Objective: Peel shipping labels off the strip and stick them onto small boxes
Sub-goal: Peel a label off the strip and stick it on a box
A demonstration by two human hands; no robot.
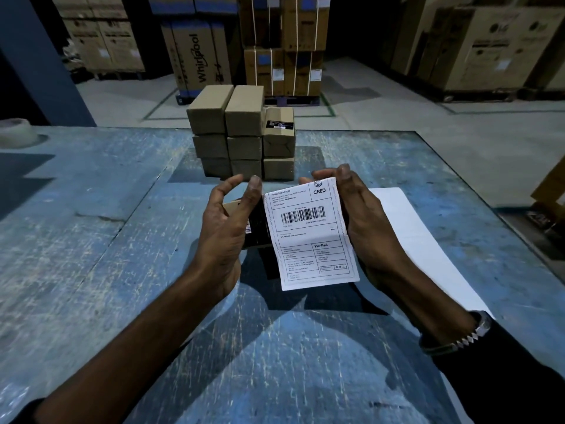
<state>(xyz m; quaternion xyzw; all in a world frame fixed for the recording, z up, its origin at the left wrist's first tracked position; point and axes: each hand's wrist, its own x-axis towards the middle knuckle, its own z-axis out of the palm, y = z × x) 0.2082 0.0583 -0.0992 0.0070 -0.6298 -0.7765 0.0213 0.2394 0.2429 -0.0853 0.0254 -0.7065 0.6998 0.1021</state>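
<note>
**Label meets box, mid-frame**

At centre frame, above the blue tabletop, the sticking step looks under way. The left hand curls round a small box, thumb and fingers gripping it. The right hand pinches the far top edge of the shipping label between thumb and fingertips. The label hangs face-up, its long axis running from upper middle toward lower right, "CRED" header away from the person, tilted slightly. Next, probably, comes squaring it to the box face and pressing it flat. Behind, a stack of boxes waits; the white strip lies at right.
</note>
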